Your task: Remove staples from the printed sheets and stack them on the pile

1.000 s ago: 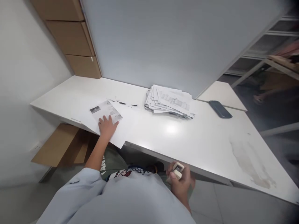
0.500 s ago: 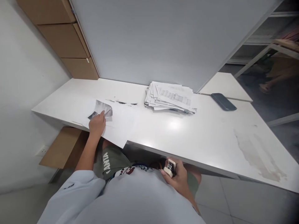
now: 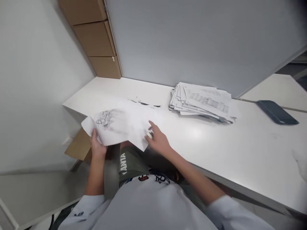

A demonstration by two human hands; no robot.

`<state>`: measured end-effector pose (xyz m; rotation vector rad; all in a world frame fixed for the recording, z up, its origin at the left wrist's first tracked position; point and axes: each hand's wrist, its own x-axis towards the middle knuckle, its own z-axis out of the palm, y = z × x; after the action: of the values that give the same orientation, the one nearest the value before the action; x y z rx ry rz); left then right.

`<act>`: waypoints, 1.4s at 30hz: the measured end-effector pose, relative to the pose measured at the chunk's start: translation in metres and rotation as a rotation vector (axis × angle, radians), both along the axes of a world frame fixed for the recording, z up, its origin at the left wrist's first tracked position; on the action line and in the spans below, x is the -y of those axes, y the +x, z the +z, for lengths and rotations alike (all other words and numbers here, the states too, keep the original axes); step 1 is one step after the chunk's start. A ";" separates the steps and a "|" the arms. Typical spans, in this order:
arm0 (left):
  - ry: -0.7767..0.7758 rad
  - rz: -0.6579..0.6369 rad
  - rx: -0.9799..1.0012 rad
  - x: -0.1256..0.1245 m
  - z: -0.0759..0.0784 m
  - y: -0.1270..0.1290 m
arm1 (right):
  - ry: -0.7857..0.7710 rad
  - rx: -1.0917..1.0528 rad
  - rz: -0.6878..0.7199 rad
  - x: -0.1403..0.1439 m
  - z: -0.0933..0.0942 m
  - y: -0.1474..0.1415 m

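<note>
While thin, limp white sheet (image 3: 120,127)

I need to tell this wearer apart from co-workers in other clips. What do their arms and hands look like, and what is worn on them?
Both forearms are bare. Pale blue-grey sleeves end near the elbows. The left hand and right hand wear no gloves; no watch shows.

A: What is the sheet (image 3: 120,126) the left hand (image 3: 97,147) holds?
B: Thin matt white paper with dark print.
A: And the desk (image 3: 240,150)?
B: Smooth, faintly glossy white laminate. Far left, matt brown cardboard boxes (image 3: 96,35).
</note>
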<state>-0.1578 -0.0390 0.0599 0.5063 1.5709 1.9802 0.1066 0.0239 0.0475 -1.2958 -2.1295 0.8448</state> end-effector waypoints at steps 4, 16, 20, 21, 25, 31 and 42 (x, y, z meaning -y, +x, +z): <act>-0.208 0.002 0.305 0.046 -0.041 -0.007 | -0.055 0.351 0.096 -0.075 0.000 -0.064; -0.478 -0.229 0.232 0.096 -0.120 -0.030 | 0.050 0.421 -0.052 -0.092 -0.015 -0.072; -0.478 -0.261 0.234 0.100 -0.130 -0.024 | 0.148 0.357 -0.095 -0.092 -0.012 -0.067; -0.469 -0.271 0.236 0.101 -0.130 -0.021 | 0.175 0.316 -0.126 -0.092 -0.008 -0.062; -0.431 -0.353 0.287 0.103 -0.122 0.000 | 0.276 0.042 -0.250 -0.091 0.013 -0.023; -0.439 -0.765 0.508 0.070 -0.109 0.047 | 0.293 -0.361 -0.277 -0.037 0.033 0.075; -0.395 -1.027 0.599 0.018 -0.069 0.120 | 0.219 0.286 0.034 0.058 -0.008 0.161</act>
<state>-0.0374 -0.0574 -0.0093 0.3802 0.9549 0.8836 0.2678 -0.0337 0.0399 -1.3326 -2.3915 0.4424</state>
